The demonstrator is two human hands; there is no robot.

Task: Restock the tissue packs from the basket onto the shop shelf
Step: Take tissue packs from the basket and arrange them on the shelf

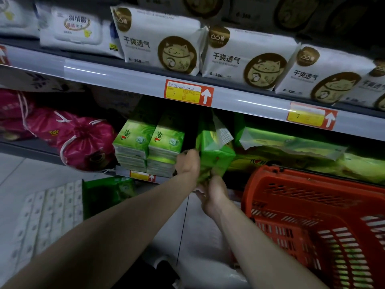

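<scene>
A green tissue pack [215,152] stands tilted at the front of the lower shelf [141,176], held between both hands. My left hand [187,163] grips its left side with curled fingers. My right hand [213,197] holds it from underneath at its near end. Two stacks of the same green packs [149,142] stand on the shelf just to the left. The orange basket [312,215] sits at the lower right, with green packs dimly visible through its slots.
Long green-yellow packs [291,147] lie on the shelf right of the held one. Pink drawstring bags [83,140] lie at the left. White cat-print packs [162,42] fill the upper shelf [125,80]. Toilet rolls [48,215] and a green pack [108,192] rest on the floor.
</scene>
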